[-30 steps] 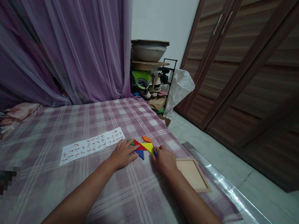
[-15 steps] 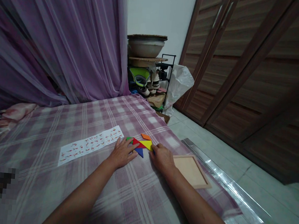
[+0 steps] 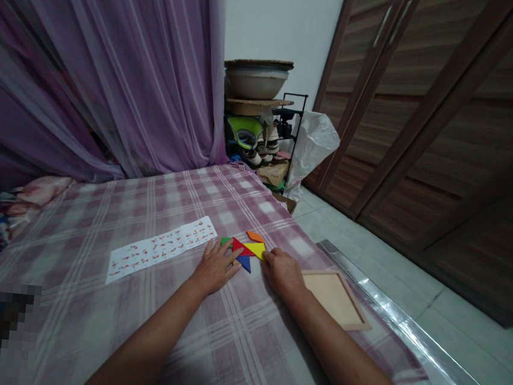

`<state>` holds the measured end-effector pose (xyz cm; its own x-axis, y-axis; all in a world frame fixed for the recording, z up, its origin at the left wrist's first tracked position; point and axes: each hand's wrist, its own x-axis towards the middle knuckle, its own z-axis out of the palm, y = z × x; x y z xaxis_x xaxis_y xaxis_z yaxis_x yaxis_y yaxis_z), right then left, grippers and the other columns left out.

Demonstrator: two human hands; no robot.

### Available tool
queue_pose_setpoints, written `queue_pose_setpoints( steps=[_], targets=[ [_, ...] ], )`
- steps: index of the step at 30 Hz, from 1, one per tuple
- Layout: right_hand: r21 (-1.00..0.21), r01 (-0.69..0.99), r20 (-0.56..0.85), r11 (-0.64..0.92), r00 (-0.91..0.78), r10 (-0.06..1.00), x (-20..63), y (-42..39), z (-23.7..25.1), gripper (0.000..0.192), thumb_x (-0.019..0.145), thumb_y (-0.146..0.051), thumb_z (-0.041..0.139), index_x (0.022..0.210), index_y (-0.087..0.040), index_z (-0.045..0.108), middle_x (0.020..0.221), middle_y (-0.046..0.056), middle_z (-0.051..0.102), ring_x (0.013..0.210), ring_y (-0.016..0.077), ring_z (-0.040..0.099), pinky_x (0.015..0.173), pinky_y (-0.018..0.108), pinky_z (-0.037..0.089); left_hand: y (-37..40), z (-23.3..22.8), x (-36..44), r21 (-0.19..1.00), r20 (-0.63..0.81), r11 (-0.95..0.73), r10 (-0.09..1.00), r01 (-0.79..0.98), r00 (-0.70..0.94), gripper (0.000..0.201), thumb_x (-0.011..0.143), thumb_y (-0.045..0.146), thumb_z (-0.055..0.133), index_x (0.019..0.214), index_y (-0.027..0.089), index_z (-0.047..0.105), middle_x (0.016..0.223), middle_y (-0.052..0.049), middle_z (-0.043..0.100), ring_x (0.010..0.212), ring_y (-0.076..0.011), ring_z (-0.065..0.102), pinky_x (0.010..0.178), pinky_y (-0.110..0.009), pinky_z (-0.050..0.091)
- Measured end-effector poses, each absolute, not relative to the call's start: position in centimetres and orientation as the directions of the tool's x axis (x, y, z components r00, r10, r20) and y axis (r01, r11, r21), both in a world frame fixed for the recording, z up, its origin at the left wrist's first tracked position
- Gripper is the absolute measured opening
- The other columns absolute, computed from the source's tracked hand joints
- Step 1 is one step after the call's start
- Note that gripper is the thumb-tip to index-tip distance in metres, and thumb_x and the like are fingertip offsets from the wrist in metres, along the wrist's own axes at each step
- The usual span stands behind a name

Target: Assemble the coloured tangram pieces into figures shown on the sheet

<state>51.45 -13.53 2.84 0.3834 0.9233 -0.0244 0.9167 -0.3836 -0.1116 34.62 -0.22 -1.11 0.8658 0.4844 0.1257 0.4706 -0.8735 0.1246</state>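
My left hand (image 3: 215, 268) lies palm down on the bedspread with its fingers spread. Its fingertips rest over the edges of a green tangram piece (image 3: 226, 241), a red triangle piece (image 3: 238, 246) and a blue triangle piece (image 3: 245, 263). Curled at the right end of the group, my right hand (image 3: 285, 273) pinches the corner of a yellow triangle piece (image 3: 257, 249) between thumb and fingers. The yellow piece meets the red one. Just beyond them an orange parallelogram piece (image 3: 255, 236) lies apart. My left fingers hide part of the green and blue pieces.
A white sheet of small printed figures (image 3: 160, 248) lies left of the pieces. Near my right forearm is a shallow wooden tray (image 3: 355, 296), partly covered by it. The plaid bedspread (image 3: 143, 333) ends at the right, above a tiled floor (image 3: 411, 286).
The whole view has shifted slightly, so everything sits a little farther right. Both hands keep nearly the same pose, and the pieces' arrangement looks unchanged.
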Motion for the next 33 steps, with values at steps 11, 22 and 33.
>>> queue_pose_setpoints(
  steps=[11, 22, 33],
  targets=[
    [-0.101, 0.928, -0.021, -0.359, 0.359, 0.933, 51.7, -13.8, 3.1, 0.028, 0.099, -0.033, 0.044, 0.109, -0.021, 0.067, 0.105, 0.009, 0.067, 0.095, 0.0202, 0.064, 0.074, 0.027, 0.043, -0.6, -0.6, 34.8, 0.116, 0.105, -0.854, 0.518, 0.506, 0.849, 0.045, 0.099, 0.047, 0.044, 0.143, 0.038, 0.046, 0.152, -0.007, 0.042, 0.141, -0.035, 0.035, 0.114, -0.065, 0.019],
    [-0.099, 0.927, -0.022, -0.362, 0.362, 0.932, 51.5, -13.7, 3.2, 0.03, 0.1, -0.036, 0.043, 0.117, -0.023, 0.063, 0.11, 0.01, 0.065, 0.097, 0.0205, 0.063, 0.077, 0.028, 0.043, 1.7, -0.4, 35.4, 0.104, 0.092, -0.892, 0.449, 0.439, 0.889, 0.048, 0.101, 0.046, 0.035, 0.147, 0.031, 0.041, 0.156, -0.008, 0.038, 0.144, -0.0337, 0.03, 0.116, -0.063, 0.016],
    [-0.089, 0.936, -0.023, -0.342, 0.341, 0.94, 51.7, -13.5, 2.9, 0.03, 0.1, -0.032, 0.04, 0.113, -0.024, 0.066, 0.108, 0.009, 0.066, 0.095, 0.0211, 0.063, 0.075, 0.028, 0.044, 2.7, -1.2, 36.2, 0.133, 0.093, -0.922, 0.377, 0.364, 0.922, 0.051, 0.099, 0.047, 0.041, 0.145, 0.024, 0.042, 0.153, -0.01, 0.042, 0.142, -0.0277, 0.036, 0.117, -0.05, 0.026]
  ],
)
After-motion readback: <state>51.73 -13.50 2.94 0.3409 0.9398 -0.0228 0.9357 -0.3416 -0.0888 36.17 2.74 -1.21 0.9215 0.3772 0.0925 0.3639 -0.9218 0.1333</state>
